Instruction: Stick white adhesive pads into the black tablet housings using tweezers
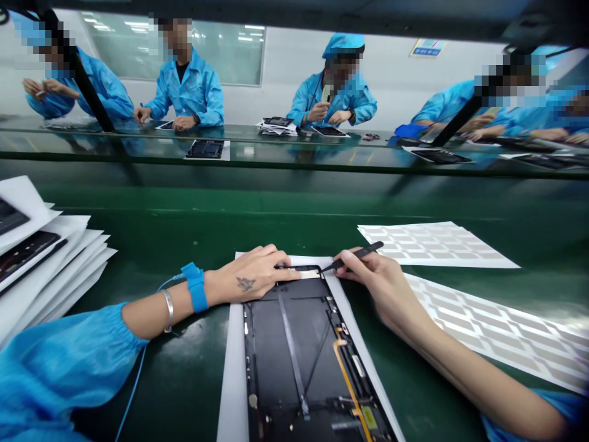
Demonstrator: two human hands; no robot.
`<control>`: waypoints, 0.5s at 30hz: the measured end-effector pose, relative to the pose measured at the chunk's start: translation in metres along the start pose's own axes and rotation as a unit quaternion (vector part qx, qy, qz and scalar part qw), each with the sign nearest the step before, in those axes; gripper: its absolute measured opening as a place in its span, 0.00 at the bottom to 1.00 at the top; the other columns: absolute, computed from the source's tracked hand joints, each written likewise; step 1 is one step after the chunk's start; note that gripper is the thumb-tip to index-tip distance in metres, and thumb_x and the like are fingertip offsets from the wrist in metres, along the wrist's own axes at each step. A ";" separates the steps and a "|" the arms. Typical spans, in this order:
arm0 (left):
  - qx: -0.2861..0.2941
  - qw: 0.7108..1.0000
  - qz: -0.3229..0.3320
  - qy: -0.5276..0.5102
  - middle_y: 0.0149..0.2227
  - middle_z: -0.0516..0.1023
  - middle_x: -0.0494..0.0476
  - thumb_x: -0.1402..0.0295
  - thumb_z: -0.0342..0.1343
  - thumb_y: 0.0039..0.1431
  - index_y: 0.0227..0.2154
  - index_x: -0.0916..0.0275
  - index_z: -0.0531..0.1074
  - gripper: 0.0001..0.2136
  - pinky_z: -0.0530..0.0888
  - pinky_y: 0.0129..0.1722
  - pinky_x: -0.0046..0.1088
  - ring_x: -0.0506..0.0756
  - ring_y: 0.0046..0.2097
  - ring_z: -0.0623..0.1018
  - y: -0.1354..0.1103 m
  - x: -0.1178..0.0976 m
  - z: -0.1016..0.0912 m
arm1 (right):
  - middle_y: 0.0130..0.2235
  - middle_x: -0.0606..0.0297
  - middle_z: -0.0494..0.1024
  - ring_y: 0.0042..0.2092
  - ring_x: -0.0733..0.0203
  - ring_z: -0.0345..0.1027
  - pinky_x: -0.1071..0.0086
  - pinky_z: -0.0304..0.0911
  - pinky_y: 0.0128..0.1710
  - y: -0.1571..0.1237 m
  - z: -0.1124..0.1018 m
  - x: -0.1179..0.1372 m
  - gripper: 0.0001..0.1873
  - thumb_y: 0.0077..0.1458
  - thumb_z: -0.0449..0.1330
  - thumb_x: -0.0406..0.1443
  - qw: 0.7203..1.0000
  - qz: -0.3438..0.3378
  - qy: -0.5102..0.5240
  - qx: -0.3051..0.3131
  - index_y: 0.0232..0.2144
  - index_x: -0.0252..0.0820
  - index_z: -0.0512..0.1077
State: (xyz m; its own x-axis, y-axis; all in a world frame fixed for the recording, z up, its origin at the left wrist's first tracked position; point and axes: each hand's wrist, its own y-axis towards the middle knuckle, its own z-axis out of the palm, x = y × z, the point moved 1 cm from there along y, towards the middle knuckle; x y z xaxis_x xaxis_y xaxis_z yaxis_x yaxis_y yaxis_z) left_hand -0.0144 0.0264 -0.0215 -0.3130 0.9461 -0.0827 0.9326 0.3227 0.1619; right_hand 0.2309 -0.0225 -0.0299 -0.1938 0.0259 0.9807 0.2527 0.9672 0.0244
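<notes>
An opened tablet housing (271, 344), black inside with flat cables and an orange strip, lies on a white paper sheet (232, 374) before me. My left hand (251, 279) rests across its far left corner. One finger reaches out onto a pale adhesive-looking strip (309, 274) at the far edge; the other fingers are partly bent and holding nothing visible. Black tweezers (363, 251) are pinched in my right hand (368, 270). Their tips meet the strip's right end at the far right corner; whether they grip it is too small to tell.
Sheets of grey rectangular stickers (427, 245) and more sticker sheets (497, 331) lie right. A stack of tablet parts between papers (59, 270) stands left. A blue wrist strap (197, 287) trails a cord. Beyond a raised ledge (276, 161), several people in blue work.
</notes>
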 end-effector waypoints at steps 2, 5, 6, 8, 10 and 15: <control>0.007 1.000 -0.001 0.008 0.52 0.70 0.59 0.79 0.43 0.66 0.58 0.57 0.66 0.21 0.67 0.44 0.34 0.57 0.46 0.67 0.000 -0.001 0.000 | 0.28 0.64 0.75 0.31 0.58 0.71 0.62 0.74 0.39 0.000 -0.001 -0.001 0.23 0.42 0.69 0.55 1.000 -0.004 0.003 0.000 0.25 0.42 0.75; 0.013 1.000 -0.004 0.027 0.51 0.70 0.60 0.78 0.43 0.66 0.59 0.56 0.65 0.22 0.67 0.43 0.34 0.57 0.45 0.68 0.001 -0.002 -0.001 | 0.27 0.64 0.75 0.32 0.58 0.72 0.62 0.73 0.39 0.002 -0.002 -0.004 0.23 0.44 0.68 0.56 1.000 -0.014 -0.021 0.006 0.26 0.42 0.75; 0.016 0.999 -0.005 0.036 0.51 0.70 0.60 0.78 0.42 0.66 0.60 0.56 0.64 0.22 0.67 0.43 0.34 0.57 0.45 0.68 0.001 -0.003 -0.002 | 0.27 0.64 0.75 0.32 0.57 0.72 0.61 0.72 0.40 0.002 -0.002 -0.005 0.23 0.45 0.67 0.56 0.999 -0.019 -0.031 0.010 0.26 0.41 0.75; 0.024 0.998 -0.006 0.053 0.50 0.70 0.60 0.78 0.42 0.66 0.61 0.55 0.62 0.23 0.67 0.41 0.33 0.57 0.43 0.68 0.003 -0.006 -0.005 | 0.29 0.63 0.76 0.33 0.56 0.73 0.61 0.72 0.39 0.004 -0.002 -0.006 0.23 0.48 0.65 0.55 0.999 -0.032 -0.040 0.014 0.28 0.41 0.75; 0.034 0.997 -0.008 0.073 0.47 0.70 0.60 0.79 0.43 0.66 0.62 0.55 0.61 0.24 0.67 0.39 0.33 0.57 0.42 0.68 0.008 -0.010 -0.008 | 0.32 0.62 0.77 0.35 0.55 0.73 0.61 0.71 0.40 0.005 -0.003 -0.004 0.23 0.50 0.63 0.55 0.997 -0.058 -0.053 0.007 0.29 0.41 0.75; 0.048 0.989 -0.022 0.136 0.44 0.68 0.59 0.78 0.44 0.66 0.64 0.51 0.57 0.26 0.66 0.36 0.31 0.57 0.40 0.69 0.022 -0.020 -0.007 | 0.34 0.61 0.77 0.37 0.55 0.71 0.63 0.66 0.38 0.002 -0.004 0.014 0.16 0.62 0.53 0.48 0.958 -0.216 -0.188 0.025 0.35 0.44 0.73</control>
State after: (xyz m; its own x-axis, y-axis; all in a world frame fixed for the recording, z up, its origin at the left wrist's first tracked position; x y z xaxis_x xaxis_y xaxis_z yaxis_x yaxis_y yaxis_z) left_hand 0.0111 0.0152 -0.0089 -0.3790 0.9072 0.1824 0.9254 0.3728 0.0682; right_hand 0.2324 -0.0210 -0.0149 -0.5996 -0.3003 0.7419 0.0280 0.9185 0.3944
